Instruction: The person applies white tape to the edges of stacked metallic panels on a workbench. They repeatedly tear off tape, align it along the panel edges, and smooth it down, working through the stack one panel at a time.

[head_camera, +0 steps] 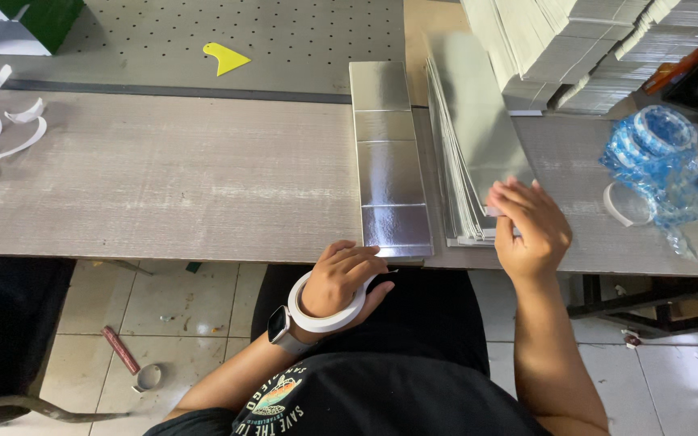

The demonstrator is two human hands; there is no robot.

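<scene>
Grey worktable (pixel 163 178); left hand (pixel 345 278) grips white tape roll (pixel 325 315); right hand (pixel 531 226) pinches silver sheet stack (pixel 478 145).

The person wears a black short-sleeved T-shirt (pixel 381 404) with a round multicoloured printed emblem ringed by pale lettering on the chest, dark trousers (pixel 430 315) at the lap, and on the left wrist a smartwatch (pixel 279 328) with a dark square face and a light grey band, both forearms bare.
</scene>
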